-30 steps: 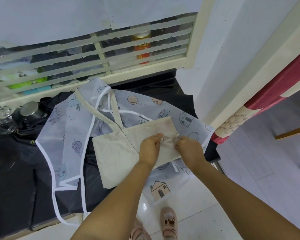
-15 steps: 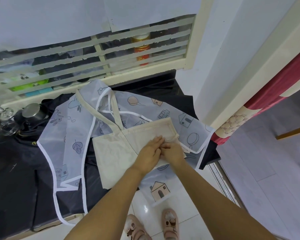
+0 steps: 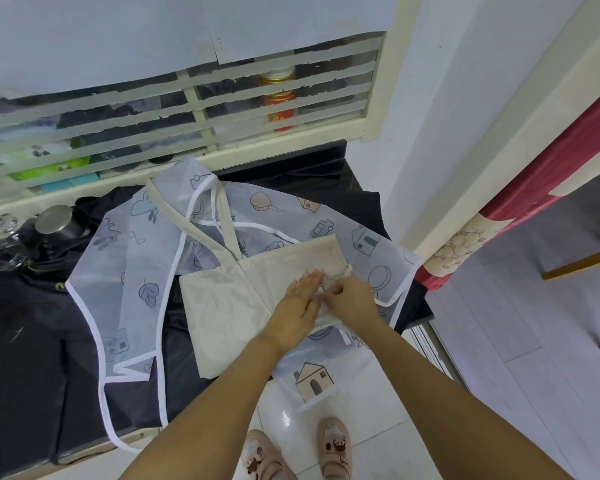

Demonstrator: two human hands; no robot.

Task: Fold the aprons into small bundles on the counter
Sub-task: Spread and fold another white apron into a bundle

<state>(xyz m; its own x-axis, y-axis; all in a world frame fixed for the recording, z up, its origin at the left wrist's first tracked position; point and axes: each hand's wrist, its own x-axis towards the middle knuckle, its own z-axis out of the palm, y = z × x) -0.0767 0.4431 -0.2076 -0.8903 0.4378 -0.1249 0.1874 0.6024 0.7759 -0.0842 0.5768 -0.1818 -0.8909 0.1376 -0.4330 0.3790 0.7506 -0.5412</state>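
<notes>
- The beige apron [image 3: 229, 306] lies partly folded near the worktop's [image 3: 21, 358] front right corner, on top of the see-through printed apron [image 3: 129, 271]
- The left hand [image 3: 297, 306] rests flat on the beige apron, fingers straight and together
- The right hand [image 3: 352, 301], touching the left, has its fingers curled, pinching the apron's tie [image 3: 342, 271] at the cloth's right edge
- The printed apron spreads toward the back edge and hangs over the front edge
- A metal cup [image 3: 58, 221] stands near the back left
</notes>
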